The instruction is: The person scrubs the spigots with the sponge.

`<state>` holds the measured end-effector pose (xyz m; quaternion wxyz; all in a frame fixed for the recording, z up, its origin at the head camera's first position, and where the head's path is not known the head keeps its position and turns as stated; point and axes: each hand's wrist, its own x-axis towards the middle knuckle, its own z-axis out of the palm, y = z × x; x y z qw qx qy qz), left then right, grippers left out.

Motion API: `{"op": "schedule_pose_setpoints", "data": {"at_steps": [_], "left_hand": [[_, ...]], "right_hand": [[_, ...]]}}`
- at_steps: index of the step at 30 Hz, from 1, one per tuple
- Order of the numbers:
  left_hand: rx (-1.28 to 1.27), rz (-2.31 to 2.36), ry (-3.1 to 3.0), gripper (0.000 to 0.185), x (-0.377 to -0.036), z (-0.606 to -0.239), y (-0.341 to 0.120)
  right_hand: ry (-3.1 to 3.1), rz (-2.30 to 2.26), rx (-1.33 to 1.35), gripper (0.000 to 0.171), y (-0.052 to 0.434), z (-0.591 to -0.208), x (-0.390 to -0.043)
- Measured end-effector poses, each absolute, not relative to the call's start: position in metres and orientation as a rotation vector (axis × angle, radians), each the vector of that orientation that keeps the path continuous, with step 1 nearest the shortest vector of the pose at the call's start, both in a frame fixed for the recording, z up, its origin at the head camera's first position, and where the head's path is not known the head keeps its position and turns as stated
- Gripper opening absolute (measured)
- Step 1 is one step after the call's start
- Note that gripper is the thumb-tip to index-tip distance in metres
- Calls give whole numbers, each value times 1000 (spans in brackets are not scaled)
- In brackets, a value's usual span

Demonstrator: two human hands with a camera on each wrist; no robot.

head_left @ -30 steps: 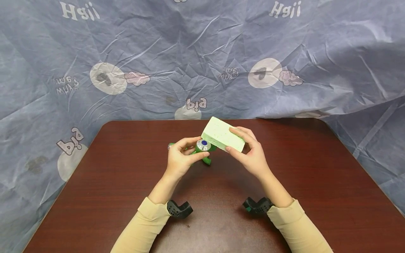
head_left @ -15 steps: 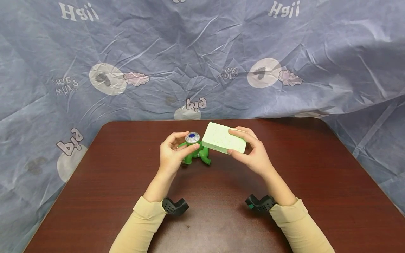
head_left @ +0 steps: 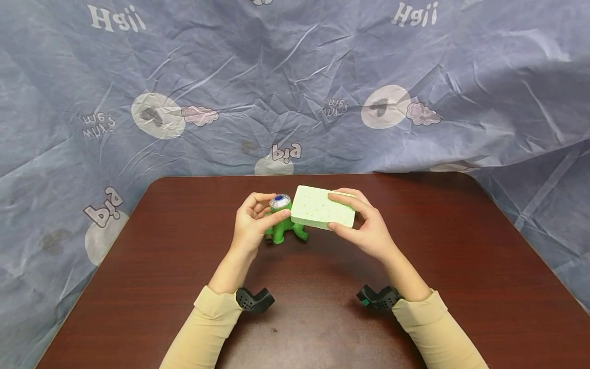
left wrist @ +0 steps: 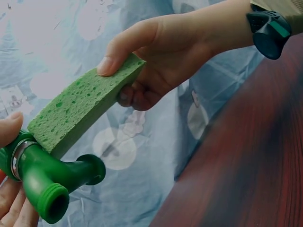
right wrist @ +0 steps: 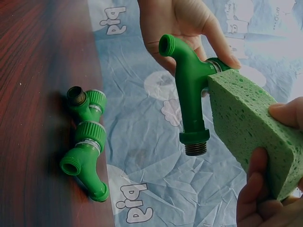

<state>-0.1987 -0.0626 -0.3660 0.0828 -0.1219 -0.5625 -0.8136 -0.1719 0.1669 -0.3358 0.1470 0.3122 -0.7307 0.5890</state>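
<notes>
My left hand [head_left: 249, 220] grips a green plastic tap [right wrist: 189, 94] by its knob end, held up in the air. In the head view the tap's silver cap with a blue centre faces up between thumb and fingers. The left wrist view shows the ribbed spout mouth and the other tube end hanging free. My right hand [head_left: 364, 225] pinches a light green block sponge [head_left: 318, 205], thumb on one face and fingers on the other. A corner of this sponge meets the tap just beside the knob collar, close to my left thumb [right wrist: 227, 54].
Two more green taps [right wrist: 90, 137] [right wrist: 90, 106] lie close together on the dark red-brown table [head_left: 184, 307]. A wrinkled grey-blue printed cloth [head_left: 295, 77] hangs behind the table's far edge. Black wrist cameras [head_left: 255, 301] sit at both sleeve cuffs.
My left hand has shifted slightly left and the tap has turned, its cap now facing more upward. The sponge has come down and levelled out from its earlier steep tilt.
</notes>
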Motion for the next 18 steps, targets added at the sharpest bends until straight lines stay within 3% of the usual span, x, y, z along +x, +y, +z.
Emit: {"op": "schedule_pose_setpoints", "data": {"at_steps": [18], "left_hand": [[-429,-2470,-1785,46,-202,-366,-72]], "right_hand": [[-2052,1682,885,49,164,-335,-170]]}}
